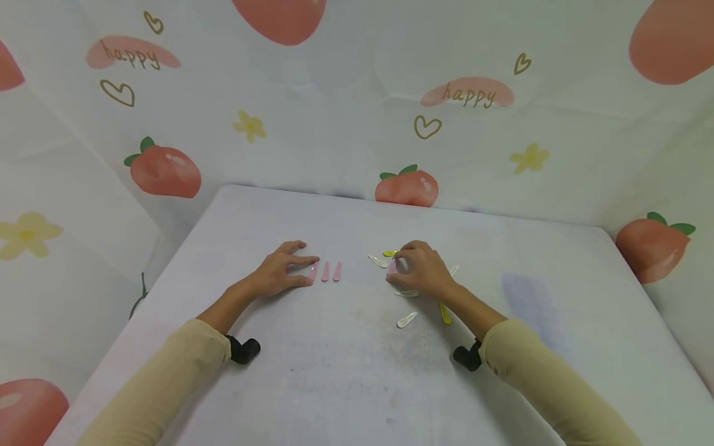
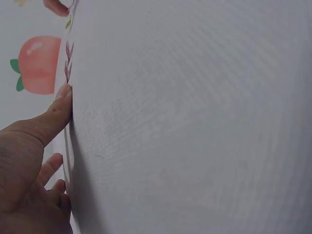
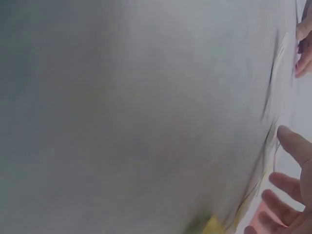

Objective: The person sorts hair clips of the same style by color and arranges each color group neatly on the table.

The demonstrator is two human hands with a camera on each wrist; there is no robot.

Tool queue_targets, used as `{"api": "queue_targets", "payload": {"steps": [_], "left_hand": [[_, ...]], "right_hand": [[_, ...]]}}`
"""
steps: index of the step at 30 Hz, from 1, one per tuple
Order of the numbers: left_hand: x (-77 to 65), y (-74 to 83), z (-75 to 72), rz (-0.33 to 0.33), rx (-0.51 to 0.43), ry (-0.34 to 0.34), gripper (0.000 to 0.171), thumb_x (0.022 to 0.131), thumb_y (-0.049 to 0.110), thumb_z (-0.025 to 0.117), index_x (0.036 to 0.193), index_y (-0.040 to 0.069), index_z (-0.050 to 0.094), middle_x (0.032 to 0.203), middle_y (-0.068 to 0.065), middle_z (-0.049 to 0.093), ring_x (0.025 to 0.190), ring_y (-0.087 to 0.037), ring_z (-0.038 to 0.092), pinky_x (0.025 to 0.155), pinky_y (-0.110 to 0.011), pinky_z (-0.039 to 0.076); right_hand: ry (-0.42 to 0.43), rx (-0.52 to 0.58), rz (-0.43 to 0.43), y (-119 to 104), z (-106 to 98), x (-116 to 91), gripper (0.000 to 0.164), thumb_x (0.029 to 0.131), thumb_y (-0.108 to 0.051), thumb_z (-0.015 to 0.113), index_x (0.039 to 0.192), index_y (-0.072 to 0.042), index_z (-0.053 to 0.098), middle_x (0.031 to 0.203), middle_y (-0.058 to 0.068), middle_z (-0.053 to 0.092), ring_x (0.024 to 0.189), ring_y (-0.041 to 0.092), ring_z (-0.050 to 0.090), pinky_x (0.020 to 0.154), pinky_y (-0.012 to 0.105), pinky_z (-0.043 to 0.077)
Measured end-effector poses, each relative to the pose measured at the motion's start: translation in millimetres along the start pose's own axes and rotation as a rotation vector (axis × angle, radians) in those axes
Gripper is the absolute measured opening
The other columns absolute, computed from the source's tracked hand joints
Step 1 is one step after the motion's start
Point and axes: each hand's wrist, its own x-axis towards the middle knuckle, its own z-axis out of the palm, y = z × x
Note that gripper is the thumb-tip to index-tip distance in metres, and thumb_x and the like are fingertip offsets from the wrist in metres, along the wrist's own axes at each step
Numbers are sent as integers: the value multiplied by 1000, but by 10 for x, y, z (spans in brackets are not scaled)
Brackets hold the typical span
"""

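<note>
pink clips (image 1: 313,272) (image 1: 392,266) pinched thumb-to-finger by both hands (image 1: 274,271) (image 1: 421,270)

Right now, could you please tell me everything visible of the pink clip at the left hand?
The pink clip looks slim and slightly glossy; its material is unclear. It is leftmost in a row with two more pink clips, slightly slanted, its far end leaning right, on or just above the table. The left hand seems to pinch it lengthwise, fingertip at the far end, thumb at the near.

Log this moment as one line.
left hand: pinches leftmost pink snap clip; right hand: pinches another pink snap clip; between hands: two pink snap clips; near right hand: white clips, yellow clips
</note>
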Motion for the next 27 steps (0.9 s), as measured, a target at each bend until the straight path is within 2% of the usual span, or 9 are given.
{"api": "queue_targets", "payload": {"steps": [7,17,23,27], "left_hand": [[3,-8,4,5,-1,8,54,86,25,79,135,9,63,152,-23,37,144,-43,26,110,-66,24],[-2,8,23,5,-6,10,53,87,24,78,135,8,63,152,-23,37,144,-43,25,110,-68,21],[0,9,16,10,5,12,53,87,26,78,134,9,63,152,-23,37,144,-43,26,109,-68,23],[0,6,4,13,8,10,53,87,27,78,135,10,63,152,-23,37,144,-43,26,109,-69,21]], "right_hand": [[24,44,-70,-230,57,99,43,81,-31,82,115,-6,75,117,11,65,119,28,52,97,51,46],[-66,9,-138,-547,252,243,44,81,-35,82,116,-11,74,123,9,63,126,26,48,100,50,44],[-95,-11,-132,-624,304,270,43,80,-36,84,114,-12,75,119,8,62,121,24,49,94,44,46],[-99,4,-115,-639,303,276,44,79,-35,85,114,-12,76,119,8,62,121,24,49,95,44,45]]}}
